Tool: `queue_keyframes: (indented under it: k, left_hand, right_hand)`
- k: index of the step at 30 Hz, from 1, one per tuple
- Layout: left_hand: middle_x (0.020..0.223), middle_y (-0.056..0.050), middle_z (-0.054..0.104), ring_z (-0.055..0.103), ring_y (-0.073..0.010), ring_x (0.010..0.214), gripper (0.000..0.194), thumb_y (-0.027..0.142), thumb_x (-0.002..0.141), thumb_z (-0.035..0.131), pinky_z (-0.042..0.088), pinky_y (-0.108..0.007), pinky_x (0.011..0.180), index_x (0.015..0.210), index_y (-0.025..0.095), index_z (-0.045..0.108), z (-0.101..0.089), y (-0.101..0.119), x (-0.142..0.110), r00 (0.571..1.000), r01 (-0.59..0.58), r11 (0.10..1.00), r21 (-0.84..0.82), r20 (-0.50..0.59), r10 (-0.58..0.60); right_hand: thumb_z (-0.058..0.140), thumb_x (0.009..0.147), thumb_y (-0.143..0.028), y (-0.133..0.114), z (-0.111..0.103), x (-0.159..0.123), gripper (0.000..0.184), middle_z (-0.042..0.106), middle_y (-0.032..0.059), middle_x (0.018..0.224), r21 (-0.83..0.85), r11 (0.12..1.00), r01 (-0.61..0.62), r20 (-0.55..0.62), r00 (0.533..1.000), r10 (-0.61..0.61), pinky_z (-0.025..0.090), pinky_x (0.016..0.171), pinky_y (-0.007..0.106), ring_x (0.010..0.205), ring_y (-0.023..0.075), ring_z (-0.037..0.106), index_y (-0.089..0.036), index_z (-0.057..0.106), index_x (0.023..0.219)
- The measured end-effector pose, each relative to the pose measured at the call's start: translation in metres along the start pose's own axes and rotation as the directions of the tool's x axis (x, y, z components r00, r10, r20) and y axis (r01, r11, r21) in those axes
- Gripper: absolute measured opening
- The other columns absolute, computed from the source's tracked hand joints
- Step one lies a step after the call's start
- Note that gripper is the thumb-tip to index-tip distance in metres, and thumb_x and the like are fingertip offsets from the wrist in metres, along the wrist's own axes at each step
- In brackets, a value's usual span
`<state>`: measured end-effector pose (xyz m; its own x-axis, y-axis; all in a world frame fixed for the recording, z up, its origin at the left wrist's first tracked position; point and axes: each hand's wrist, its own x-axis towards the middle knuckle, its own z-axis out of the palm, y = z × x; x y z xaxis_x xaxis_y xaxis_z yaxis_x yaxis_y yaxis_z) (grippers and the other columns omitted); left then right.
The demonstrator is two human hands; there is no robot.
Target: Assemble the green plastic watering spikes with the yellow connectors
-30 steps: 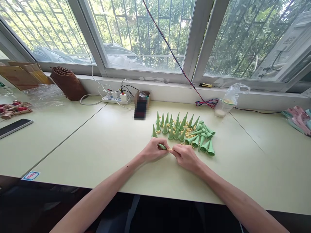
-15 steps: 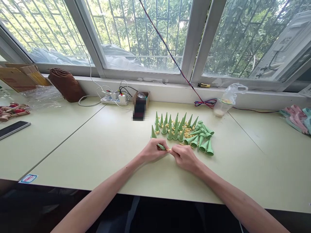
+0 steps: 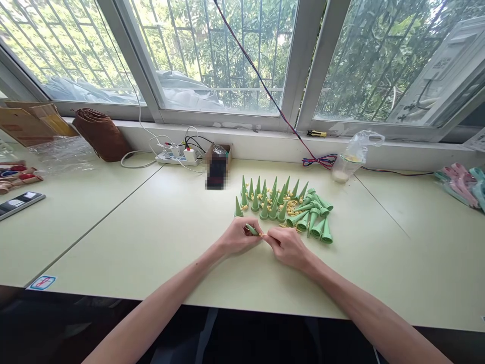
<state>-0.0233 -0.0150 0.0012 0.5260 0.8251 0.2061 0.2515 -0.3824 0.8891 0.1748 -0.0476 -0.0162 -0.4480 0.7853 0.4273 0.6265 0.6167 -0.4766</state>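
Note:
My left hand is closed around a green plastic cone, whose tip points up and left between thumb and fingers. My right hand meets it at the fingertips, pinching a small yellow piece against the cone's end; most of that piece is hidden. Just beyond my hands, several green cones stand upright in rows with small yellow parts on them. Loose yellow pieces lie beside these rows. To their right, more green cones lie on their sides in a pile.
A clear plastic cup in a bag stands near the sill. Toward the back are a power strip and a small cardboard box. At left lie a phone and a brown pouch; pink and teal items sit far right.
The camera view has shifted very slightly. Both hands keep the same grip, with no clear movement of the cone or the yellow piece.

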Motion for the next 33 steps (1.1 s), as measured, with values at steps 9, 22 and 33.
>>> queue_keyframes:
  k: [9, 22, 33]
  left_hand:
    - [0.070, -0.004, 0.067, 0.054, -0.0095, 0.058, 0.010, 0.021, 0.075, 0.070, 0.041, -0.019, 0.051, 0.074, 0.011, 0.068, 0.000, 0.001, -0.001, 1.000, 0.020, 0.998, 0.051, -0.010, -0.019]
    - [0.073, 0.000, 0.064, 0.048, -0.0067, 0.057, 0.006, 0.017, 0.078, 0.064, 0.042, -0.018, 0.054, 0.082, 0.013, 0.068, 0.001, 0.001, 0.000, 1.000, -0.011, 0.993, 0.119, -0.014, 0.012]
    - [0.094, -0.009, 0.070, 0.060, -0.0117, 0.068, 0.027, 0.035, 0.085, 0.067, 0.048, -0.022, 0.058, 0.099, 0.012, 0.071, -0.011, 0.003, -0.002, 0.985, 0.088, 0.985, -0.145, 0.162, -0.064]
  right_hand:
    - [0.046, 0.096, -0.026, -0.001, 0.002, 0.000, 0.039, 0.041, -0.0025, 0.054, 0.045, 0.998, -0.032, 0.005, 0.999, 0.032, 0.023, 0.053, 0.025, 0.050, 0.0100, 0.032, -0.019, 0.039, 0.059]
    - [0.046, 0.096, -0.029, -0.002, -0.001, 0.004, 0.039, 0.040, -0.0034, 0.053, 0.121, 0.987, -0.101, 0.044, 0.994, 0.097, 0.024, 0.052, 0.024, 0.049, 0.0094, 0.033, -0.019, 0.038, 0.060]
    - [0.049, 0.094, -0.030, 0.000, 0.002, 0.002, 0.040, 0.037, -0.0046, 0.052, 0.171, 0.981, -0.089, -0.006, 0.996, 0.091, 0.024, 0.051, 0.023, 0.048, 0.0082, 0.031, -0.018, 0.035, 0.058]
